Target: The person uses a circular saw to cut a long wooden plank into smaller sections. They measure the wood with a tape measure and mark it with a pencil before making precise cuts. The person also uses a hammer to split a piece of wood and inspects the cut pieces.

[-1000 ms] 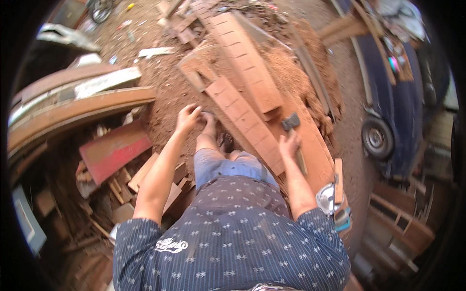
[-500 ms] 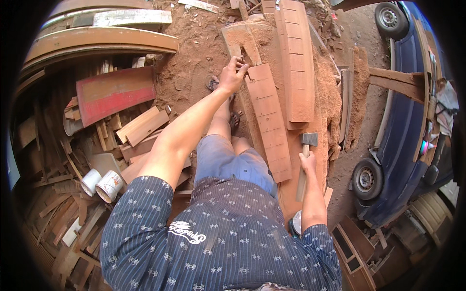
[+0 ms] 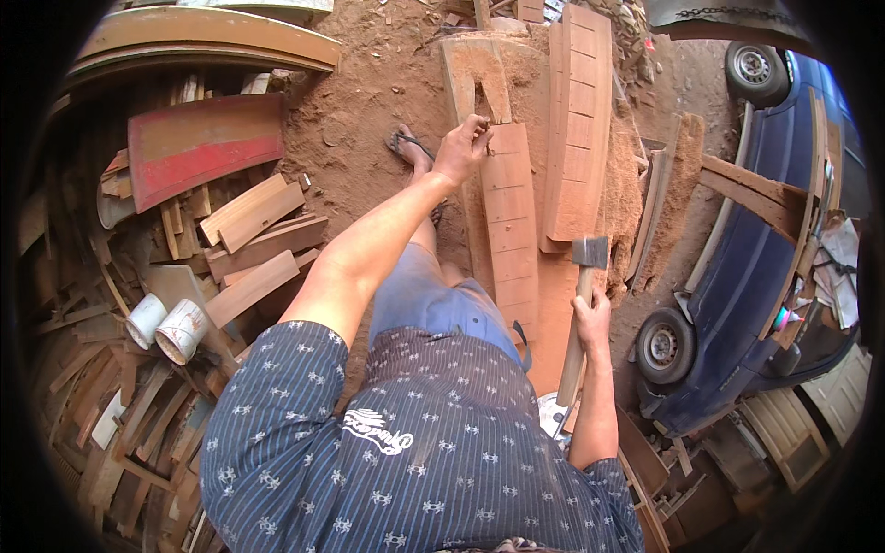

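Observation:
My right hand (image 3: 592, 318) is wrapped round the wooden handle of a hatchet (image 3: 590, 252), its dark metal head pointing away from me. The hatchet is held over the wooden work surface, to the right of a long reddish-brown board (image 3: 512, 226) marked with evenly spaced cross lines. At the far end of that board, the fingers of my left hand (image 3: 464, 150) are pinched together. A small, thin, dark piece shows at its fingertips, too small to name surely. Just beyond the left hand lies a slotted, sawdust-covered piece of wood (image 3: 494, 88).
A thicker block with similar lines (image 3: 579, 129) lies to the right, near heaped sawdust (image 3: 624, 170). A blue vehicle (image 3: 737, 304) stands farther right. Wood offcuts, two white buckets (image 3: 180, 332) and a red-painted panel (image 3: 207, 147) crowd the left. My sandalled foot (image 3: 409, 147) is on the dirt.
My right hand has lifted the hatchet, its head now looking larger and nearer. My left hand stays at the board's far end. A sandalled foot shows farther out, and the whole view has shifted.

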`<state>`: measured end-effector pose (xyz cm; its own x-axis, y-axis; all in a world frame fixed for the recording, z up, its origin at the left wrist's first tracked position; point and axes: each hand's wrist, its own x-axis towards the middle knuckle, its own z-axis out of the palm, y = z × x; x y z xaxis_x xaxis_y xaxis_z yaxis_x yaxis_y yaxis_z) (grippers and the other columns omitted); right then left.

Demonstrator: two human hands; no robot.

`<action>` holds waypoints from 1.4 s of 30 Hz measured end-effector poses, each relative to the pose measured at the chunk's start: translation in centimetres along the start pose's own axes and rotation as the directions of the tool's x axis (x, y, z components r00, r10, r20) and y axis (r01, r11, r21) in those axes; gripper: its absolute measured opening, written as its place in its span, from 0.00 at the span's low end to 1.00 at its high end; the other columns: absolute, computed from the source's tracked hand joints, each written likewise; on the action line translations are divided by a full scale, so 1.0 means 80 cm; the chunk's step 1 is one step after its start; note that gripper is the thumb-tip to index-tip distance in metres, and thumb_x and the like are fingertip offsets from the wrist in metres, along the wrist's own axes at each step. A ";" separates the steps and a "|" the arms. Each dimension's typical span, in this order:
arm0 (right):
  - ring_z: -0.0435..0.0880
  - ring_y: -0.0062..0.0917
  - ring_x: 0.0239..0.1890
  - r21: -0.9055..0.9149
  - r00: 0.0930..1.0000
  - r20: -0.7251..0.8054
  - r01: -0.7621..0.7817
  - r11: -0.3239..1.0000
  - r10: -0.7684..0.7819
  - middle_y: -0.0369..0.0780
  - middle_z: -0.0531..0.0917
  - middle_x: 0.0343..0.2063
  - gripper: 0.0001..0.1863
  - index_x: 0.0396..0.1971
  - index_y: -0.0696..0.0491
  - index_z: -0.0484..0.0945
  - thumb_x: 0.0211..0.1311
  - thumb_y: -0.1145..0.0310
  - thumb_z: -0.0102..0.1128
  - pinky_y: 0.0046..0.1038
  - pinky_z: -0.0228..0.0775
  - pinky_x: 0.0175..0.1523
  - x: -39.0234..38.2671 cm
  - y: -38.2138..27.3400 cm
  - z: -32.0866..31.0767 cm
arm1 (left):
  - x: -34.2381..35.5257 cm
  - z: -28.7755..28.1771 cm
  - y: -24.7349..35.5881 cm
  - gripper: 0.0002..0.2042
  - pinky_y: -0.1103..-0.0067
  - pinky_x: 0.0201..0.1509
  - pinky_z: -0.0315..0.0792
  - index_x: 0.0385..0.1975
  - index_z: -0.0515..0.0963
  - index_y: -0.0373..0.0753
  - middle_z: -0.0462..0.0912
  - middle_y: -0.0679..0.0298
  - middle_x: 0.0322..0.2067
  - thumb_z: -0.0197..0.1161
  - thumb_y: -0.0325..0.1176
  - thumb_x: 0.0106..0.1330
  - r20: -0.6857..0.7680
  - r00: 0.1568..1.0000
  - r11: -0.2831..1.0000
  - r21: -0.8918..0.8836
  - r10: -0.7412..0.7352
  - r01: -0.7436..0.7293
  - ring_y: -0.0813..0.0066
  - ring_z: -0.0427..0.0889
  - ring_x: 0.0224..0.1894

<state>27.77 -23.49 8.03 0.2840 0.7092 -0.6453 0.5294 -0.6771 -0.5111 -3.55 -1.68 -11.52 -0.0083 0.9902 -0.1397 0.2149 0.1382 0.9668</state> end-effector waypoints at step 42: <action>0.83 0.58 0.44 -0.303 0.919 0.119 0.393 0.868 -0.375 0.60 0.84 0.37 0.23 0.54 0.62 0.73 0.61 0.68 0.63 0.49 0.76 0.47 0.078 -0.232 0.094 | -0.012 -0.008 -0.002 0.10 0.64 0.37 0.77 0.40 0.79 0.39 0.85 0.53 0.28 0.61 0.40 0.74 -0.214 0.947 0.969 -0.106 -0.240 0.221 0.52 0.87 0.32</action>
<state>13.70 -8.00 9.20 -0.0323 0.8825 -0.4693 0.8135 -0.2496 -0.5253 -4.16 -2.67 -11.37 -0.2685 0.9092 -0.3181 0.1029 0.3554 0.9290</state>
